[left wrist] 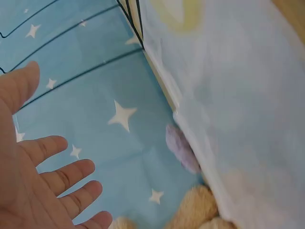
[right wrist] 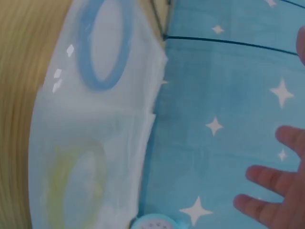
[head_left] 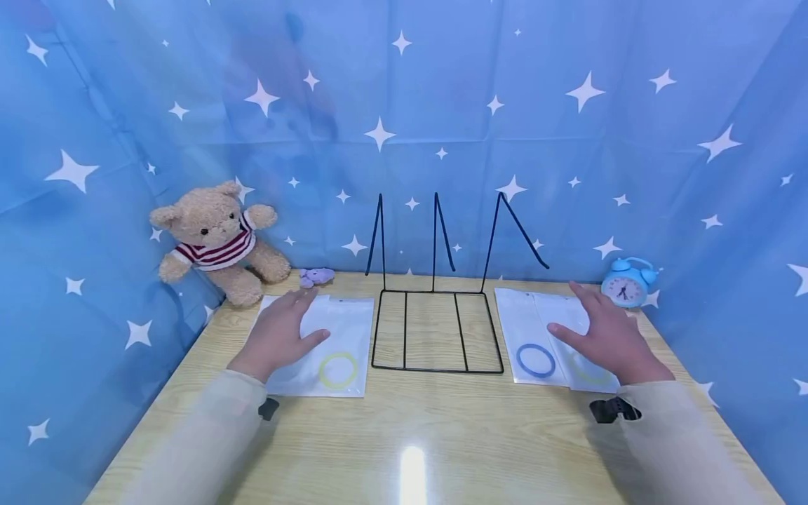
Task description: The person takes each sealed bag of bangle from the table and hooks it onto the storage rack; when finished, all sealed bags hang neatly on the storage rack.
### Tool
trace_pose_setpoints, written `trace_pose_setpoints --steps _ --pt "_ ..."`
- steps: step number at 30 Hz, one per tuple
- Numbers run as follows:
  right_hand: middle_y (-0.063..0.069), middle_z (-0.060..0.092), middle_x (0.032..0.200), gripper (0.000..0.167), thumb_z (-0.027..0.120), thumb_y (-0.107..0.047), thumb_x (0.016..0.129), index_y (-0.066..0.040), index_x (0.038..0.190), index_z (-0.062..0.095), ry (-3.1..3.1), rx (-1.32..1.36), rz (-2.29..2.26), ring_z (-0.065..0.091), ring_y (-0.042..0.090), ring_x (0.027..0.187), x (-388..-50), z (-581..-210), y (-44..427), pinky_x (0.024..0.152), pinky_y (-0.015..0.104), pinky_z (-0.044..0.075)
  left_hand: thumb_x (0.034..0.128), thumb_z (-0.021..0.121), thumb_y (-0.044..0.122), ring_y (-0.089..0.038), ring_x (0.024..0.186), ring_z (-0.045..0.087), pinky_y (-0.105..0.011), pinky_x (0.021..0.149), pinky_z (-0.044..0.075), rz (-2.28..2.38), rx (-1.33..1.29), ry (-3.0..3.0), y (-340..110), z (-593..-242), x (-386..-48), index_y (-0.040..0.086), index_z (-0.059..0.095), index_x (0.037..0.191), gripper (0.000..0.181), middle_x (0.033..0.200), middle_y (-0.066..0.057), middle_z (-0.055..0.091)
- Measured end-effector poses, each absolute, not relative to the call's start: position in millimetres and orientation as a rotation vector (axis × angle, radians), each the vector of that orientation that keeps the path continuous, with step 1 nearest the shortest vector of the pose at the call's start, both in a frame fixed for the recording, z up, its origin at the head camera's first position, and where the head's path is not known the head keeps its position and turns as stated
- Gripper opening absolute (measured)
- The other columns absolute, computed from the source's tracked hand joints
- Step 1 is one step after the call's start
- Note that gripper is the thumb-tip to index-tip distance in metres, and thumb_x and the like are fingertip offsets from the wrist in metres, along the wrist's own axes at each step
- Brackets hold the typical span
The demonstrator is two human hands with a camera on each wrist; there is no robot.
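Observation:
My left hand point(head_left: 278, 335) hovers over a flat white pouch point(head_left: 350, 319) with a yellow ring point(head_left: 337, 370) showing near its lower right corner. Its fingers are spread, and in the left wrist view the palm holds nothing. On the other side my right hand point(head_left: 606, 337) is held above two overlapping white pouches, fingers apart and nothing in them. One pouch point(head_left: 517, 315) shows a blue ring point(head_left: 536, 360); the other, partly under the hand in the head view, shows a pale yellow ring point(right wrist: 55, 191). Whether the rings lie inside the pouches or are printed, I cannot tell.
A black wire rack point(head_left: 435, 292) with three bent uprights stands between the pouches. At the back left sit a teddy bear point(head_left: 217, 238) and a small purple item point(head_left: 317, 276). A blue alarm clock point(head_left: 626, 284) stands back right. Starry blue curtains point(head_left: 442, 91) surround the wooden table point(head_left: 353, 449).

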State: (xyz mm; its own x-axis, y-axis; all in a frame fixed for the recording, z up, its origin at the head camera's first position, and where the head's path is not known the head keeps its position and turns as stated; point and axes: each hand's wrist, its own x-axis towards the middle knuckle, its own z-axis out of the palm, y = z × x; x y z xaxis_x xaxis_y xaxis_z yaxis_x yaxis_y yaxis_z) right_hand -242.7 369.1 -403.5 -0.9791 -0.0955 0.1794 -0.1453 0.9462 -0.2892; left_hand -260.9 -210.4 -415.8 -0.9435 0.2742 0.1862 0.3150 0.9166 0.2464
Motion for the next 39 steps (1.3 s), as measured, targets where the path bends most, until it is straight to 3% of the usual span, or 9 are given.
trace_pose_setpoints --steps 10,25,39 --pt "0.037 0.031 0.162 0.103 0.059 -0.070 0.098 -0.001 0.166 0.025 -2.966 -0.030 0.806 0.034 0.063 0.142 -234 -401 371 0.106 0.079 0.037 0.0968 0.075 0.045 -0.045 0.146 0.044 -0.067 0.116 0.037 -0.604 -0.476 -2.882 -166 -433 -268 0.009 0.055 0.153 0.070 0.159 -0.022 0.048" --pt "0.038 0.041 0.155 0.098 0.060 -0.066 0.099 0.001 0.164 0.030 -2.942 -0.179 0.925 0.041 0.061 0.137 -217 -389 380 0.102 0.076 0.043 0.0941 0.079 0.047 -0.040 0.136 0.053 -0.057 0.115 0.042 -0.771 -0.468 -2.980 -113 -448 -282 0.013 0.055 0.155 0.073 0.148 -0.014 0.056" --pt "0.040 0.048 0.144 0.097 0.060 -0.065 0.100 0.008 0.159 0.034 -3.024 -0.177 0.917 0.046 0.059 0.128 -215 -393 403 0.091 0.069 0.050 0.0903 0.081 0.051 -0.038 0.129 0.055 -0.057 0.104 0.045 -0.573 -0.423 -3.193 -102 -460 -279 0.015 0.054 0.156 0.079 0.145 -0.015 0.057"
